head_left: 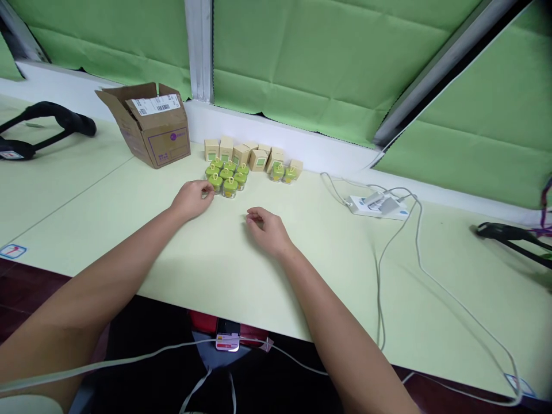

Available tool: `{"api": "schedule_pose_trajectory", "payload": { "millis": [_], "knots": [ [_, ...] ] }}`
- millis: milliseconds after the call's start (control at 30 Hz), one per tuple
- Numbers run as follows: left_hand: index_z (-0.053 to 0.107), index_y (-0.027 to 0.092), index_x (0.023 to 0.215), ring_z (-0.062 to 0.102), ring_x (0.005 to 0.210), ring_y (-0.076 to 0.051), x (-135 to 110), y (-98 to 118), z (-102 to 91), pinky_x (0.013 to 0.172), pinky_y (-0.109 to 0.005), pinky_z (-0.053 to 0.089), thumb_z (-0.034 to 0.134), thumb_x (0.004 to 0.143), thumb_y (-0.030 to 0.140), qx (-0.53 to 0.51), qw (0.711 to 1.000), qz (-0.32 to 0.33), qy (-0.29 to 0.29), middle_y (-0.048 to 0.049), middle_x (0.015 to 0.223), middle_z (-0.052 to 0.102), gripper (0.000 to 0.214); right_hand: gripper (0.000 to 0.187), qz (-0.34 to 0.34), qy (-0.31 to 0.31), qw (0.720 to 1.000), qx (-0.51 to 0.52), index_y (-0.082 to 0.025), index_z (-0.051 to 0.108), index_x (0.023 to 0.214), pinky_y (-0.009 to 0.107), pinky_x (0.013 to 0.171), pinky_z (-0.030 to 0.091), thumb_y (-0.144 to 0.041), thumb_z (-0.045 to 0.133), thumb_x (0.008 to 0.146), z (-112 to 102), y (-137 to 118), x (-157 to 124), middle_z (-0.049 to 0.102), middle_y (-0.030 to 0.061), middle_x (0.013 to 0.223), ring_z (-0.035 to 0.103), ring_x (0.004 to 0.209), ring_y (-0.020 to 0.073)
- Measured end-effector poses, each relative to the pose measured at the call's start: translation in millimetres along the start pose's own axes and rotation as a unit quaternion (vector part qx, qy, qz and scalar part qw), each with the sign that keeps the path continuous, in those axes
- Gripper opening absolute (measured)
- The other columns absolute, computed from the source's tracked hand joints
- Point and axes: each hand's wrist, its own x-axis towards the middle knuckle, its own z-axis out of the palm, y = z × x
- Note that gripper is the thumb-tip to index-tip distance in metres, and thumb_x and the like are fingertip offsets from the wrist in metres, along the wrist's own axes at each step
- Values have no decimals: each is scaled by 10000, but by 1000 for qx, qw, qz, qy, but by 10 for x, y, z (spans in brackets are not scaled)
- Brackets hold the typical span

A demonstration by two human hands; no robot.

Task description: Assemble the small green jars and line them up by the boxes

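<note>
A cluster of small clear jars with green lids [228, 168] stands on the pale table. My left hand [193, 200] is at the cluster's left front, its loosely bent fingers beside the nearest left jar [215, 183]; whether they touch it I cannot tell. Over the table to the right of the cluster, my right hand [268, 230] has loosely curved fingers and nothing visible in it. Two more green-lidded jars [283, 173] stand apart to the right. Behind the jars is a row of small cardboard boxes [259, 160] with green labels.
An opened cardboard carton [168, 135] stands at the back left. A white power strip [379, 207] with plugs and loose cables lies on the right. Black frame-like objects [64, 118] sit at both table ends. A phone [227, 334] is below the table's front edge.
</note>
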Motion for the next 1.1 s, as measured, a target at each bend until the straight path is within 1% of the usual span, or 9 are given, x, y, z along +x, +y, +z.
{"api": "schedule_pose_trajectory", "payload": {
  "millis": [100,200,367,500,667,800,933,1033,1100],
  "knots": [
    [766,190,916,731,891,-269,-11,-2,-32,888,-388,572,603,871,351,3,1000,-10,17,-97,955,811,233,246,0,-1,1000,0,-218,726,1169,412,1013,611,-203,607,954,-2,4,-2,816,90,1115,776,1060,223],
    [773,196,954,725,896,-247,-62,50,-22,866,-367,571,595,912,403,-23,999,16,-20,-82,979,804,276,255,2,-4,1000,1,-206,727,1176,409,1017,609,-191,613,948,-3,3,1,816,98,1115,777,1064,225],
    [750,200,1242,703,1163,-276,-139,214,127,1033,-410,554,543,995,461,-42,980,143,-133,-107,1285,767,415,251,3,-2,1000,-1,-214,724,1182,402,998,615,-196,612,959,3,-3,10,819,92,1112,781,1055,219],
    [696,149,1344,637,1294,-345,-130,257,197,1128,-509,501,499,1020,447,17,978,150,-144,-160,1369,725,482,242,1,-2,1000,-2,-218,723,1177,398,981,620,-204,605,966,7,3,8,820,92,1104,784,1049,218],
    [715,172,1262,669,1205,-324,-140,248,158,1047,-471,530,496,1014,418,2,984,128,-128,-140,1286,746,413,240,-3,1,1000,0,-225,729,1167,406,988,617,-221,605,962,9,24,3,820,89,1095,783,1047,224],
    [726,213,969,686,1020,-257,-181,321,108,938,-400,528,430,949,220,-42,974,158,-160,-73,1058,769,297,238,-3,10,1000,1,-234,734,1158,406,967,617,-263,599,964,26,65,13,818,87,1096,776,1028,228],
    [642,217,818,649,849,-213,-292,553,113,820,-357,496,417,923,190,-87,958,177,-208,-47,917,721,249,243,12,60,998,26,-235,712,1145,378,906,608,-326,586,958,29,117,58,807,79,1098,756,968,215],
    [611,225,896,622,764,-203,-392,822,221,689,-332,444,484,988,347,-98,955,161,-230,-38,876,707,200,202,67,144,986,52,-230,669,1050,338,784,574,-366,618,911,-33,169,113,763,43,957,696,806,192],
    [509,231,781,532,638,-189,-422,1006,347,586,-333,348,595,942,456,-65,959,158,-225,-26,741,645,289,153,124,220,966,58,-247,595,887,311,700,521,-372,676,851,-117,223,154,657,-18,783,599,686,168]
  ]
}}
